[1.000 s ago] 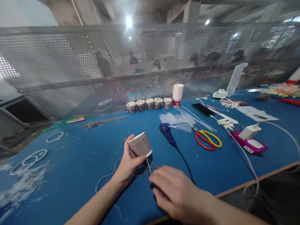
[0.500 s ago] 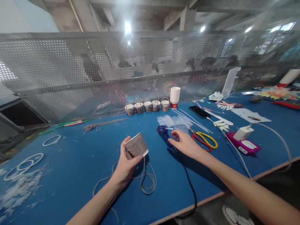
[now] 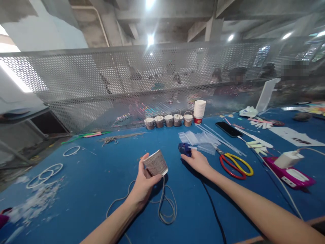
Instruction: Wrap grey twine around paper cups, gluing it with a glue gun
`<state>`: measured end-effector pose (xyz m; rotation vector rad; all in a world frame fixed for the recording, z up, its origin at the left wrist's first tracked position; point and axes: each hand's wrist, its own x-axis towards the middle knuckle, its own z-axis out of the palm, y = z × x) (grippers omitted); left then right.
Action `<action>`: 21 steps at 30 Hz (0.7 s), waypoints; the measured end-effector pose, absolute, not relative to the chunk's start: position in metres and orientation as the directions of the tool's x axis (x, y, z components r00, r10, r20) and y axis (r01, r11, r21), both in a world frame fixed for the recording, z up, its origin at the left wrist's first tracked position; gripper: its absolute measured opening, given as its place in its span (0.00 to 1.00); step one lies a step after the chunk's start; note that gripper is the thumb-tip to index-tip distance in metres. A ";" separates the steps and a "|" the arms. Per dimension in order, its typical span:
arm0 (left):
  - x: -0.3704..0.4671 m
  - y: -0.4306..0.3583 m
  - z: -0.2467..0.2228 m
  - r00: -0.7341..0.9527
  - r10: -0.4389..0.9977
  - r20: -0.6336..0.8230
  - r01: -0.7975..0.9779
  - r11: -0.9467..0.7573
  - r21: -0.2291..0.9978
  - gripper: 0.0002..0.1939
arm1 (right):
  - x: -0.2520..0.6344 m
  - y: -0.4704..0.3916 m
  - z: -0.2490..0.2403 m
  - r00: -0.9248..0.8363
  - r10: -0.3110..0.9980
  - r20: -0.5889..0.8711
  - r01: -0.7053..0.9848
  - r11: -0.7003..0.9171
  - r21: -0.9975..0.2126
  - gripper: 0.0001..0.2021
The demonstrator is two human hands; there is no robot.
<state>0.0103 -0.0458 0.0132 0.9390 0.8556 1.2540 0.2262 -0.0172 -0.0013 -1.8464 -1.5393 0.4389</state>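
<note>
In my left hand [image 3: 144, 183] is a small paper cup [image 3: 156, 163] wrapped in grey-brown cord, tilted on its side, with thumb and fingers around it. Loose grey cord [image 3: 167, 210] trails from the cup and lies in loops on the table. My right hand [image 3: 198, 162] is closed around the handle of a blue glue gun [image 3: 185, 149], and a pale glue stick juts from the gun. The handle is mostly hidden by the hand. A black cable [image 3: 212, 203] runs from beneath that hand towards the front.
Several cord-wrapped cups [image 3: 168, 121] line the back beside stacked paper cups [image 3: 199, 110]. Red-and-yellow-handled scissors [image 3: 236, 165], clear plastic bags [image 3: 195, 138], a phone [image 3: 228, 129] and a magenta power strip [image 3: 291, 178] lie right. White rings [image 3: 45, 174] and scraps lie left. Perforated metal screen [image 3: 122, 84] behind.
My right hand has closed on the glue gun, where it was hovering with fingers apart. The left hand still holds the cup. The whole view has shifted.
</note>
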 end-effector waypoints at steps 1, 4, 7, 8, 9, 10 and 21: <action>0.010 -0.046 0.014 0.121 0.992 -0.024 -0.385 0.069 0.921 0.45 | 0.226 -0.016 -0.001 0.236 0.957 0.168 0.713 -0.053 -0.699 0.06; 0.010 -0.044 0.015 0.126 0.991 -0.039 -0.394 0.086 0.915 0.45 | 0.227 -0.017 0.003 0.193 0.966 0.170 0.660 0.001 -0.751 0.07; 0.007 -0.041 0.015 0.121 0.992 -0.036 -0.400 0.082 0.913 0.44 | 0.227 -0.032 0.012 0.130 0.980 0.153 0.597 0.046 -0.801 0.09; 0.006 -0.040 0.015 0.113 0.993 -0.031 -0.403 0.074 0.912 0.44 | 0.226 -0.040 0.016 0.108 0.984 0.139 0.580 0.051 -0.813 0.09; 0.005 -0.039 0.015 0.107 0.994 -0.026 -0.404 0.068 0.912 0.44 | 0.224 -0.049 0.019 0.088 0.988 0.128 0.564 0.057 -0.824 0.09; 0.004 -0.038 0.014 0.105 0.994 -0.023 -0.405 0.064 0.912 0.44 | 0.222 -0.058 0.022 0.065 0.990 0.123 0.546 0.068 -0.835 0.09; 0.003 -0.037 0.014 0.083 0.996 0.012 -0.406 0.023 0.914 0.45 | 0.203 -0.099 0.027 -0.152 0.963 0.225 0.480 0.271 -0.835 0.13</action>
